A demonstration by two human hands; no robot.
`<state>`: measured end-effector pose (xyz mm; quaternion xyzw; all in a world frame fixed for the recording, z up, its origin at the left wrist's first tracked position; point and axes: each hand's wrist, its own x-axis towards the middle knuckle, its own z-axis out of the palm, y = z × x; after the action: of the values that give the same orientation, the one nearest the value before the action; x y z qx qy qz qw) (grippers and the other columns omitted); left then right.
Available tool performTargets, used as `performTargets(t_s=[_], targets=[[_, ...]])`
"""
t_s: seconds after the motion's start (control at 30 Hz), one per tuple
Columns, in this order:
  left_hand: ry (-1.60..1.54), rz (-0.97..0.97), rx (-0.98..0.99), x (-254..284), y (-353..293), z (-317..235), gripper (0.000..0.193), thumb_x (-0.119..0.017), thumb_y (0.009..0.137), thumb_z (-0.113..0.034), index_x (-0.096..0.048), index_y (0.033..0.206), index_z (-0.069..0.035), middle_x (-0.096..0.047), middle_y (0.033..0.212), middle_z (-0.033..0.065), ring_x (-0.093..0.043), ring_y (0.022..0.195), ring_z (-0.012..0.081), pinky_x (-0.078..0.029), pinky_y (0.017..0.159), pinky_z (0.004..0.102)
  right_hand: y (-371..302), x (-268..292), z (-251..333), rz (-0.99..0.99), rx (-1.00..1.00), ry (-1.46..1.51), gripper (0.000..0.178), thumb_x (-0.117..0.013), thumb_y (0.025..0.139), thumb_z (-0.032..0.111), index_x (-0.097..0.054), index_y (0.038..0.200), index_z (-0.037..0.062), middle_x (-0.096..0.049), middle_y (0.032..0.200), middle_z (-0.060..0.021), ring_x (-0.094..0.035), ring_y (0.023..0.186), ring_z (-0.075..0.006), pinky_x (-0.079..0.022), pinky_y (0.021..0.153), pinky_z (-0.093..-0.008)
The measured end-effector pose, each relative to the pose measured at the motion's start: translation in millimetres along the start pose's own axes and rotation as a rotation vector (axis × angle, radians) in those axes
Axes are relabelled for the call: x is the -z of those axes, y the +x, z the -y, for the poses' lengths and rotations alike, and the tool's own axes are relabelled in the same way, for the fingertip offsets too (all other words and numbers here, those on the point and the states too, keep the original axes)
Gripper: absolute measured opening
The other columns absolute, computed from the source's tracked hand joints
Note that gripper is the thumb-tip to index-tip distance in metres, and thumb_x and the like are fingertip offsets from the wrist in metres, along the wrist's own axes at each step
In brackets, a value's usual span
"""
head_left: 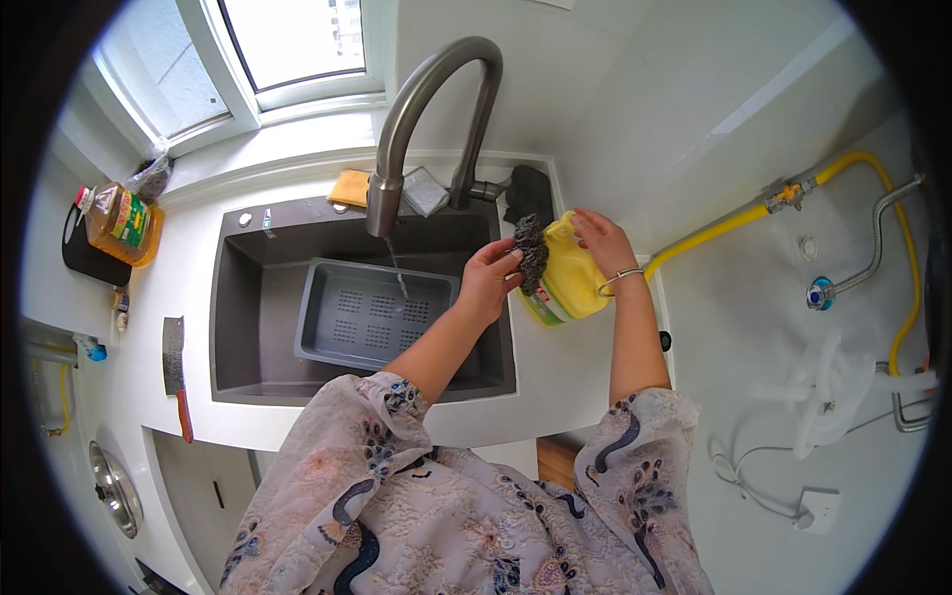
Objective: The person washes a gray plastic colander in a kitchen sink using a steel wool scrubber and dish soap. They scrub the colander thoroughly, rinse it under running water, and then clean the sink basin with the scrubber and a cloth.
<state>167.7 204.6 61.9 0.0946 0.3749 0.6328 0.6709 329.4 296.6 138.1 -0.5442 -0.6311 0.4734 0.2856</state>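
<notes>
Over the right rim of the sink, my left hand (493,278) pinches a dark grey scouring pad (531,250) between thumb and fingers. Right beside the pad stands a yellow detergent jug (575,273) on the counter. My right hand (603,245) has its fingers closed on the top of this jug, at its neck and handle. The pad hides part of the jug. A thin stream of water runs from the grey faucet (387,188) into a grey perforated basket (377,347) lying tilted in the dark sink (243,327).
An orange sponge (350,187), a pale grey pad (425,191) and a dark cloth (528,193) lie along the sink's back edge. A cleaver (175,362) rests on the counter at left, with an oil bottle (124,226) farther back. A yellow pipe (709,236) runs along the right wall.
</notes>
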Motion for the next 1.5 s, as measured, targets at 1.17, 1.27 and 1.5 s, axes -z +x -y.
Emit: performTargets(t_s=[1.17,1.27,1.5], targets=[[-0.156,-0.231,0.075,113,-12,15,0.022,-0.06,0.086,-0.006,-0.055,0.107,-0.01,-0.061,0.086,0.0013,-0.058,0.073,0.013,-0.05,0.065,0.029,-1,136,-74,-0.239,0.384,-0.706,0.03,-0.054,0.071,-0.004,-0.062,0.099,0.0017,-0.059,0.104,-0.0194,-0.055,0.1,-0.0354,-0.044,0.088,-0.0394],[-0.175,-0.248,0.081,108,-24,9,0.022,-0.059,0.086,-0.006,-0.054,0.107,-0.01,-0.061,0.086,0.0017,-0.059,0.074,0.0137,-0.051,0.065,0.029,-1,139,-91,-0.454,0.492,-0.755,0.048,-0.049,0.07,-0.011,-0.053,0.117,0.0014,-0.051,0.124,-0.0193,-0.048,0.115,-0.0334,-0.036,0.101,-0.0376],[-0.136,-0.29,0.077,145,-42,7,0.024,-0.061,0.084,-0.006,-0.054,0.107,-0.008,-0.062,0.087,0.0022,-0.059,0.074,0.0128,-0.05,0.066,0.0266,-105,21,-158,-0.992,0.205,-0.063,0.03,-0.045,0.087,0.001,-0.049,0.115,-0.0088,-0.052,0.118,-0.0182,-0.051,0.11,-0.0249,-0.037,0.1,-0.0348]])
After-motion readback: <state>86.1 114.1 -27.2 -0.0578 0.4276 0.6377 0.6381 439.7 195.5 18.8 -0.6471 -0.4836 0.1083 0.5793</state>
